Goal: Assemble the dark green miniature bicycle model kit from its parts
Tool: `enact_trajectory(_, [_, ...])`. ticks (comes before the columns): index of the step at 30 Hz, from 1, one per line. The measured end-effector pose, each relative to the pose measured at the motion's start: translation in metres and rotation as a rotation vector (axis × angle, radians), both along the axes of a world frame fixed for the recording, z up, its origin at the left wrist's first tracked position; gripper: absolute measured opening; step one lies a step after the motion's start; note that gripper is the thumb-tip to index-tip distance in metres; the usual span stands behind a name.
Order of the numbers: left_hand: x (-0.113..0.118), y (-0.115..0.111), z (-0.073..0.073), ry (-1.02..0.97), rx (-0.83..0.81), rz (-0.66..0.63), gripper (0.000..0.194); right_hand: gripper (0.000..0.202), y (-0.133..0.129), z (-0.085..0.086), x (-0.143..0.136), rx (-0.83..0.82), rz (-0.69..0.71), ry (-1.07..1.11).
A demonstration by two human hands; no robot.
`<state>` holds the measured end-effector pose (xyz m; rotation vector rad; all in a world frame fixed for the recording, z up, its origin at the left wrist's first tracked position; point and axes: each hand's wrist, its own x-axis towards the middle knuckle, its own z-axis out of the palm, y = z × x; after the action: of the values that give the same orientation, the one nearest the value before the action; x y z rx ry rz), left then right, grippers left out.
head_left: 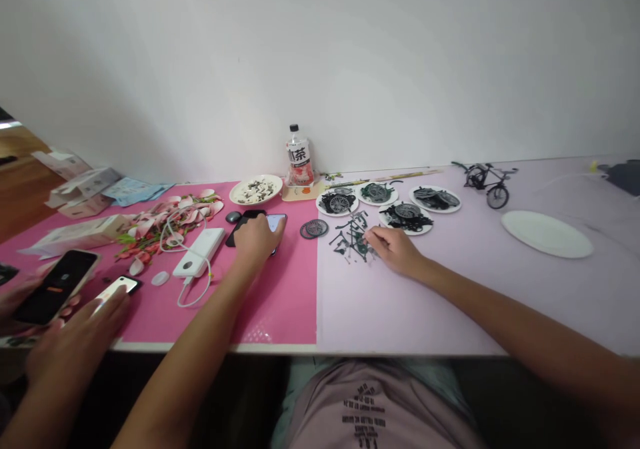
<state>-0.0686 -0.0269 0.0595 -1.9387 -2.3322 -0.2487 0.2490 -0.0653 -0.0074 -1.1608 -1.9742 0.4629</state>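
Phone (277, 222) lies under left hand (256, 236); cannot tell finger closure. Wheels (314, 229) rest just right, then loose dark parts (357, 238). Right hand (396, 249) at their edge, fingers bunched, grip unclear; sideways sweep could scatter them.

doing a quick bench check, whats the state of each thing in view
Bottle: upright, capped
Model bicycle: standing, wheels on
Loose parts at right hand: scattered
Loose wheels: lying flat
Four plates: holding parts
Oval plate: lying flat
Phone under left hand: screen lit
Co-worker's larger phone: held, screen mostly dark
Co-worker's other phone: screen lit
White device: cable plugged in
Flower pieces: heaped
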Motion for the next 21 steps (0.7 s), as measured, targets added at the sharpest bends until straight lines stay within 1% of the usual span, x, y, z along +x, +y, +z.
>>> enact_trajectory(2, [0.006,-0.004,0.003,-0.019,0.049,-0.071,0.057,0.045,0.0,-0.001,-0.001,-0.007,0.003,0.016])
enact_trajectory(3, [0.01,-0.006,0.003,-0.038,0.066,-0.129,0.052,0.045,0.0,-0.001,-0.002,-0.009,0.008,0.022])
enact_trajectory(5, [0.019,-0.008,0.003,-0.093,0.079,-0.3,0.044,0.045,-0.001,-0.001,-0.003,-0.004,0.006,0.035])
enact_trajectory(7, [0.028,-0.008,0.002,-0.192,0.087,-0.479,0.041,0.046,-0.001,0.0,-0.004,0.002,-0.002,0.04])
enact_trajectory(10, [0.044,-0.004,0.001,-0.368,0.086,-0.708,0.048,0.046,-0.002,0.003,-0.004,0.01,-0.019,0.028])
enact_trajectory(12, [0.055,0.002,0.0,-0.42,0.088,-0.893,0.057,0.045,-0.002,0.006,-0.002,0.019,-0.033,0.006])
enact_trajectory(13, [0.062,0.006,0.0,-0.433,0.096,-0.953,0.057,0.044,-0.002,0.007,0.0,0.026,-0.04,-0.009])
enact_trajectory(15, [0.074,0.012,-0.002,-0.468,0.112,-1.037,0.052,0.041,0.0,0.009,0.004,0.046,-0.052,-0.038])
enact_trajectory(17, [0.086,0.016,-0.007,-0.527,0.113,-1.074,0.044,0.039,0.002,0.011,0.008,0.067,-0.057,-0.06])
enact_trajectory(21, [0.101,0.012,-0.024,-0.67,0.119,-0.977,0.036,0.039,0.005,0.013,0.013,0.077,-0.066,-0.079])
